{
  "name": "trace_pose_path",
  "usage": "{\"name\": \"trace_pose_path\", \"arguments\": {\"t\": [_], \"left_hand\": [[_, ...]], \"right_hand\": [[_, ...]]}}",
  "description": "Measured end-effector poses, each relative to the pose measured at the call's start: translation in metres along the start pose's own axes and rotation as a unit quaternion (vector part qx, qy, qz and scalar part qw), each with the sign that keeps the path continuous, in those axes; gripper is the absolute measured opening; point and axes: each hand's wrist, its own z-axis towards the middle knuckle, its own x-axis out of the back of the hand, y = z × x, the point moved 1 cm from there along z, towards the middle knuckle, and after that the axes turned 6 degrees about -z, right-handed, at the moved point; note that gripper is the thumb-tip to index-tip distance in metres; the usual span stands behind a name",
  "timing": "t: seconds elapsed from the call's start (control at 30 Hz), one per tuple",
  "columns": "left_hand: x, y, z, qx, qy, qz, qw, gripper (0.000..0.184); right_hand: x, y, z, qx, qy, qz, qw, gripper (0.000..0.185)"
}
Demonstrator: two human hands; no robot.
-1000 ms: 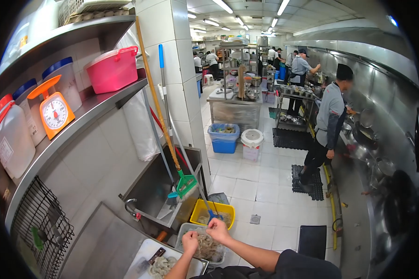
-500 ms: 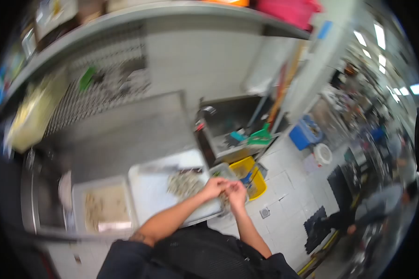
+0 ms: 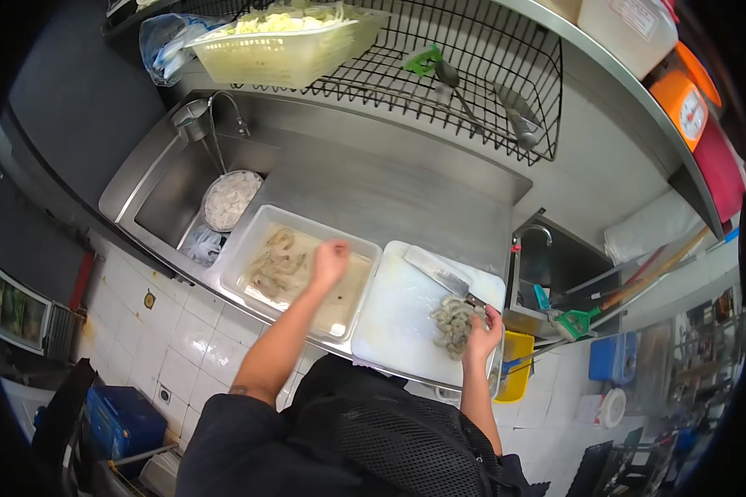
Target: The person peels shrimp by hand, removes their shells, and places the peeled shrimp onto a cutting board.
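Observation:
My left hand (image 3: 331,263) is above a clear plastic tub (image 3: 234,267) of cloudy water with unpeeled shrimp (image 3: 278,269); its fingers are blurred. My right hand (image 3: 482,333) has its fingers curled at the right edge of a pile of peeled shrimp (image 3: 451,325). Whatever it may hold is hidden. The pile lies on a white cutting board (image 3: 398,311). Across the board's upper part lies a knife (image 3: 436,272), its dark handle close to my right fingertips.
A sink (image 3: 170,199) at left holds a bowl of pale pieces (image 3: 231,200) beneath a tap. A wire rack (image 3: 373,79) and a basket of cut vegetables (image 3: 278,54) hang above the counter. A yellow bin (image 3: 515,364) and a second sink (image 3: 555,273) are at right.
The view has swung left and down to the counter. My hands, together over the container of shrimp beside the yellow bin before, are now apart, left over the tub and right by the peeled shrimp.

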Motion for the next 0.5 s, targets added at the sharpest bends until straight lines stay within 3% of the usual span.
{"name": "trace_pose_path", "arguments": {"t": [0.03, 0.1, 0.13, 0.2, 0.23, 0.27, 0.3, 0.33, 0.37, 0.4, 0.43, 0.5], "left_hand": [[0.026, -0.035, 0.012, -0.059, 0.013, 0.134, 0.989, 0.014], [0.072, -0.076, 0.018, -0.03, -0.056, 0.371, 0.927, 0.014], [0.089, -0.062, 0.007, -0.03, -0.093, 0.418, 0.903, 0.019], [0.088, -0.107, 0.012, -0.072, -0.136, 0.489, 0.858, 0.03], [0.09, -0.095, 0.009, -0.122, -0.181, 0.49, 0.844, 0.027], [0.089, -0.054, -0.001, -0.02, -0.169, 0.458, 0.873, 0.025], [0.09, -0.064, 0.003, -0.071, -0.207, 0.462, 0.859, 0.027], [0.081, -0.094, 0.017, -0.078, -0.185, 0.429, 0.881, 0.031], [0.082, -0.071, 0.021, -0.015, -0.187, 0.411, 0.892, 0.033], [0.082, -0.072, 0.031, -0.111, -0.196, 0.235, 0.946, 0.032], [0.082, -0.073, 0.037, -0.118, -0.181, 0.199, 0.956, 0.032], [0.082, -0.075, 0.046, -0.054, -0.133, 0.144, 0.979, 0.034]], "right_hand": [[-0.004, -0.005, -0.002, 0.012, 0.006, -0.011, 1.0, 0.031], [-0.02, -0.001, -0.009, 0.048, -0.008, -0.012, 0.999, 0.031], [-0.027, 0.001, -0.011, 0.077, -0.019, -0.02, 0.997, 0.032], [-0.053, 0.007, -0.024, 0.05, -0.024, 0.012, 0.998, 0.031], [-0.061, -0.001, -0.035, 0.061, -0.022, 0.046, 0.997, 0.031], [-0.072, 0.006, -0.041, 0.134, 0.004, -0.006, 0.991, 0.029], [-0.072, -0.009, -0.05, 0.111, -0.019, 0.059, 0.992, 0.029], [-0.072, -0.022, -0.058, 0.089, -0.02, 0.048, 0.995, 0.027], [-0.071, -0.023, -0.061, 0.071, -0.051, 0.047, 0.995, 0.026], [-0.076, -0.025, -0.065, 0.056, -0.094, 0.052, 0.993, 0.025], [-0.078, -0.025, -0.07, 0.055, -0.113, 0.064, 0.99, 0.024], [-0.078, -0.025, -0.075, 0.057, -0.141, 0.075, 0.986, 0.021]]}}
